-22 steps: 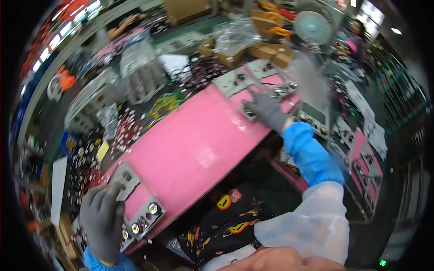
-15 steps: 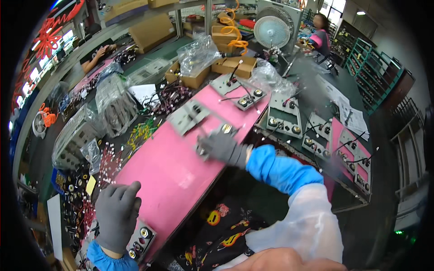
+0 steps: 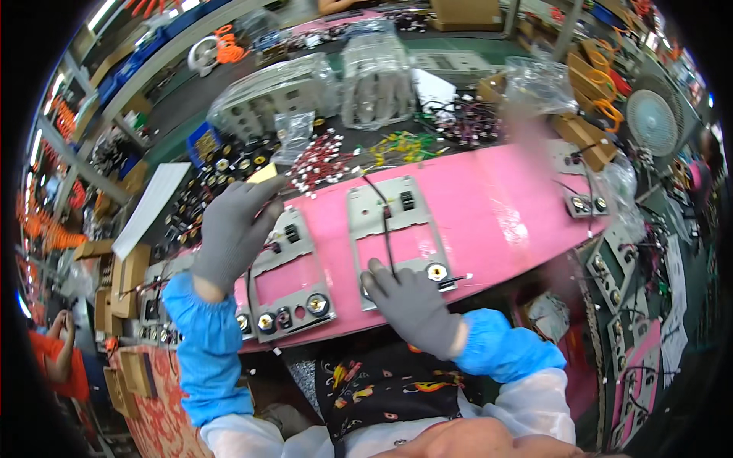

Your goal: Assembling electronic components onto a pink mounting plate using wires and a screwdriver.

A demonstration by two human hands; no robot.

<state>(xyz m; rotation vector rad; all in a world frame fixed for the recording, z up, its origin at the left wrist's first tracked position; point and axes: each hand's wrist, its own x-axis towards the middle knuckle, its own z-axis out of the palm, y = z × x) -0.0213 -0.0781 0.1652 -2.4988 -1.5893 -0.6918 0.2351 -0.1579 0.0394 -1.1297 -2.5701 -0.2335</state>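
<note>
My right hand (image 3: 416,309), in a grey glove, lies over the lower edge of a grey panel (image 3: 416,206) on the pink work surface (image 3: 489,206). Its fingers bend onto the panel's lower left corner. This panel carries a black switch, a dark cable across its opening and a brass-centred round fitting (image 3: 436,272) at the lower right. Gloved too, my left hand (image 3: 235,237) is raised over the upper left of a second grey panel (image 3: 294,267). Its thumb stands apart from the fingers, and nothing shows in them. Round fittings line that panel's lower edge.
Behind the pink surface lie red-and-white wires (image 3: 317,160), yellow-green wires (image 3: 401,146), black round parts (image 3: 221,168) and bagged panels (image 3: 378,76). Another panel (image 3: 576,179) rests at the right end. A fan (image 3: 651,118) stands far right; a person in red (image 3: 57,355) is at far left.
My view has turned left. The panel under my right hand has shifted left along the pink surface, closer to the second panel. My left hand is now over that second panel.
</note>
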